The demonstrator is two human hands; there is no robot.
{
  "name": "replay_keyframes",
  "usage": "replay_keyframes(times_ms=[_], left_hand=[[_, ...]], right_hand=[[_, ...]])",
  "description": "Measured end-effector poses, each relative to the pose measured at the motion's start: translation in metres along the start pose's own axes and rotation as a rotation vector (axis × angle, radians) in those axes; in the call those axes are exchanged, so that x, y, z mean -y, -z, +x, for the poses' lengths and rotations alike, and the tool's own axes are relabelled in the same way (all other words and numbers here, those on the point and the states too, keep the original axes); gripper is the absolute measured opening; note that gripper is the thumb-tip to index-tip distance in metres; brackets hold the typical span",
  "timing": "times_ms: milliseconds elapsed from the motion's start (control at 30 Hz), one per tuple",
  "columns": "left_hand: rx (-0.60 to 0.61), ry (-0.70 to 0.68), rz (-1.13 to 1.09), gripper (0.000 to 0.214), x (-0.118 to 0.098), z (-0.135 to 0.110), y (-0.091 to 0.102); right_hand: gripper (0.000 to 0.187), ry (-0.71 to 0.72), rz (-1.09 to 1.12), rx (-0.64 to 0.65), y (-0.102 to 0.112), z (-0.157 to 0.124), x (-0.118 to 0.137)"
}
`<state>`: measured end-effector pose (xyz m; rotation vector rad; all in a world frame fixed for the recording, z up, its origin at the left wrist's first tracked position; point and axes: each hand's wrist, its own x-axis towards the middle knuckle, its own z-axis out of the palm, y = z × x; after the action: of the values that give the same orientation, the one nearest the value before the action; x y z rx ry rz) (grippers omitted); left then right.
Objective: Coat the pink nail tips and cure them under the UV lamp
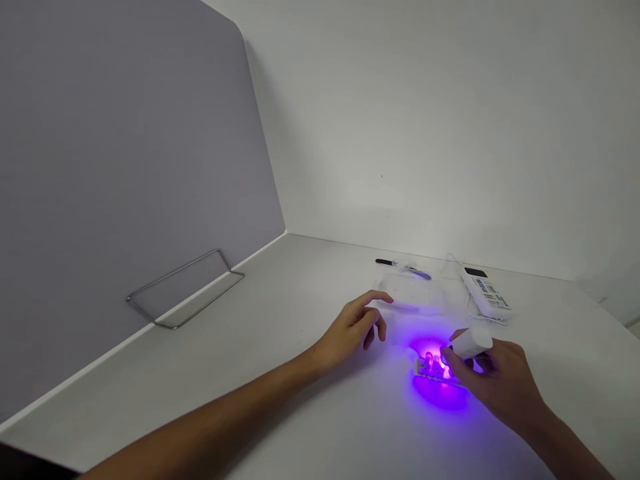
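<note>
My right hand point(505, 383) grips a small white handheld UV lamp point(473, 343). It throws bright violet light down onto a short, low strip-like holder point(417, 367) on the table. Small glowing pink pieces point(435, 363) stand along that holder; the glare hides their exact kind. To the left, my left hand point(353, 328) hovers over or rests lightly on the table, holding nothing. Its index finger stretches towards a thin pale stick point(406, 307) at the front of a clear, flat tray or sheet point(410, 290); whether they touch I cannot tell.
Behind the clear sheet lie a dark-ended slim tool point(384, 261) and a violet-tipped one point(420, 274). A white box with printed text point(487, 297) and a thin white cable point(495, 321) are at the right. A bent metal wire frame point(173, 327) stands against the grey panel point(140, 133).
</note>
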<state>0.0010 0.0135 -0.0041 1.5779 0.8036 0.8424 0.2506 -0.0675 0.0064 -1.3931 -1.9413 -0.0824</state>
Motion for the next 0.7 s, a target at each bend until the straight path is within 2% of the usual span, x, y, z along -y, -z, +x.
replay_keyframes(times_ms=[133, 333, 500, 700], left_hand=[[-0.013, -0.011, -0.050, 0.031, 0.0006, 0.0003, 0.0000], [0.023, -0.033, -0.063, 0.051, 0.0049, 0.0023, 0.0020], [-0.004, 0.008, -0.132, 0.047, 0.0062, 0.0046, 0.0023], [0.005, 0.008, -0.076, 0.051, 0.0037, 0.0021, 0.0020]], right_hand=[[0.043, -0.025, -0.002, 0.003, 0.0008, -0.0002, 0.0000], [0.044, -0.042, 0.000, 0.011, 0.0010, -0.0012, 0.0002], [0.045, -0.012, -0.012, -0.010, -0.0011, -0.0014, -0.0009], [0.041, -0.008, -0.004, 0.007, -0.0005, -0.0006, -0.0014]])
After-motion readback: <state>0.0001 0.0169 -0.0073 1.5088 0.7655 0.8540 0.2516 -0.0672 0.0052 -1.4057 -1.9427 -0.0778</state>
